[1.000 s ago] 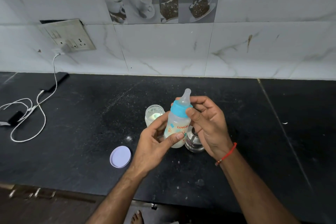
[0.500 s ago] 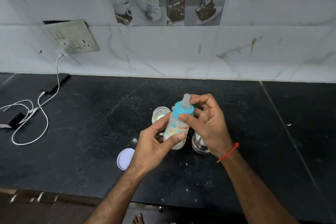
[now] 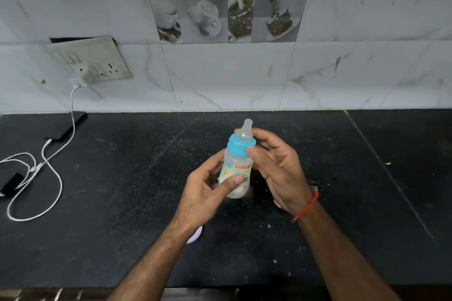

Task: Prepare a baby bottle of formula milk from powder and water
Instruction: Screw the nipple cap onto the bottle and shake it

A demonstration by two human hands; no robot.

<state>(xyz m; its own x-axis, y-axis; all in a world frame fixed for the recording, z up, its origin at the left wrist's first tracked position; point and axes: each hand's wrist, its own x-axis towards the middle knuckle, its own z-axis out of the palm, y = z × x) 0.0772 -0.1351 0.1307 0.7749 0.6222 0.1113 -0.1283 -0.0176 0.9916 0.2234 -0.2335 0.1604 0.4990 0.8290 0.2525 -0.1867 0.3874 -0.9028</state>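
Blue-capped bottle (image 3: pixel 236 168) lifted higher; left hand (image 3: pixel 208 190) fingers, right hand (image 3: pixel 278 168) fingers still gripping.

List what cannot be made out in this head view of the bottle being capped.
- Steel cup: only a sliver shows; the right hand and wrist hide the rest.
- White lid on the counter: the left forearm covers most of it.
- Bottle brand print: the last letters run into the right thumb.
- Blue collar: whether it is screwed tight cannot be told.
- Left hand: its fingers behind the bottle are hidden.
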